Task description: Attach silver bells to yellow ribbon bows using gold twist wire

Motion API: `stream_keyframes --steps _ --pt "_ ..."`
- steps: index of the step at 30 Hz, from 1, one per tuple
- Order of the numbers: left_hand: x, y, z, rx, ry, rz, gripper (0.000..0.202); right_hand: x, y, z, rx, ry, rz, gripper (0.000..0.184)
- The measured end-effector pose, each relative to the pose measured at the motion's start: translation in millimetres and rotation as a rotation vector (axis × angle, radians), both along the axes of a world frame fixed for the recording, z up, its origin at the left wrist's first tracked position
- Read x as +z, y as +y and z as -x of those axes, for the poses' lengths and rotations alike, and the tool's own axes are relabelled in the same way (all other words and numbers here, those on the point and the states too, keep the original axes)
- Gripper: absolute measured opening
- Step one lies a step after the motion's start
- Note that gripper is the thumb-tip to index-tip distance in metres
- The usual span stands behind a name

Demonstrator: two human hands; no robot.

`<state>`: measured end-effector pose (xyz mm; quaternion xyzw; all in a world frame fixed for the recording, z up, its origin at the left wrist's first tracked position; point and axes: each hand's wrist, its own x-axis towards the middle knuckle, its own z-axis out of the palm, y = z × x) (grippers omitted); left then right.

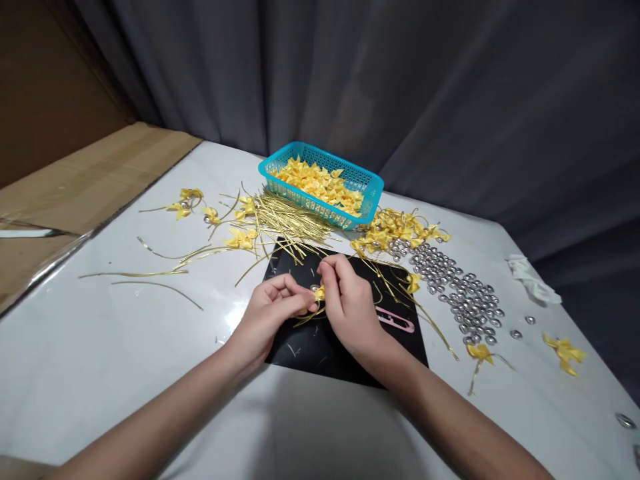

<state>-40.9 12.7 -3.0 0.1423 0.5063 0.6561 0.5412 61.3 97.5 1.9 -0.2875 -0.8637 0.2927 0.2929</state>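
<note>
Over a black mat, my left hand pinches a small yellow ribbon bow with a silvery bead at its edge. My right hand is closed at the bow's other side, thumb against curled forefinger. Its fingertips seem to hold a thin gold tie, though the grip is mostly hidden. Gold strands stick out below the bow, between the two hands. Partly behind my right wrist lies a pink tool with a slotted handle, resting on the mat.
A blue basket of yellow bows stands at the back. Gold twist ties lie heaped before it. Silver beads spread to the right, beside a pile of yellow bows. A white crumpled cloth and cardboard lie at the edges.
</note>
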Motion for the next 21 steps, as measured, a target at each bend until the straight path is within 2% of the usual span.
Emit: stream_keyframes --steps 6,13,16,19,21 --pt "-0.6 0.4 -0.3 0.052 -0.006 0.021 0.017 -2.2 0.9 0.1 0.013 0.091 0.055 0.017" --pt "-2.3 1.6 3.4 0.08 0.013 0.02 0.017 13.7 22.2 -13.7 -0.048 0.141 0.035 0.019" --pt "-2.7 1.8 3.8 0.074 0.027 0.014 0.017 22.8 24.4 -21.8 0.053 0.143 0.026 0.034" --pt "-1.7 2.1 4.3 0.086 0.057 0.012 0.018 29.9 23.3 -25.7 0.298 0.061 -0.049 0.023" --pt "-0.8 2.2 5.0 0.095 0.076 0.007 0.017 31.7 21.3 -25.3 0.421 0.021 -0.074 0.026"
